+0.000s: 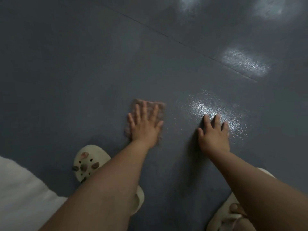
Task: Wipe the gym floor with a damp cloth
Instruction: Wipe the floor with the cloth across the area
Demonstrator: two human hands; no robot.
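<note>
Now the left hand (144,125) lies flat, fingers spread, pressing the pink cloth (148,112) on the gray floor (83,72). The right hand (213,132) rests spread beside a shiny, maybe wet patch (215,110). Wiping is underway; next, push the cloth across.

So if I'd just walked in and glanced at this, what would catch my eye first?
Probably the two bare hands spread flat on the dark grey floor: the left hand presses a pinkish cloth at centre, the right hand rests beside it. Next, the shiny glare patch at the right hand's fingers, and the pale clog with charms at lower left.
</note>
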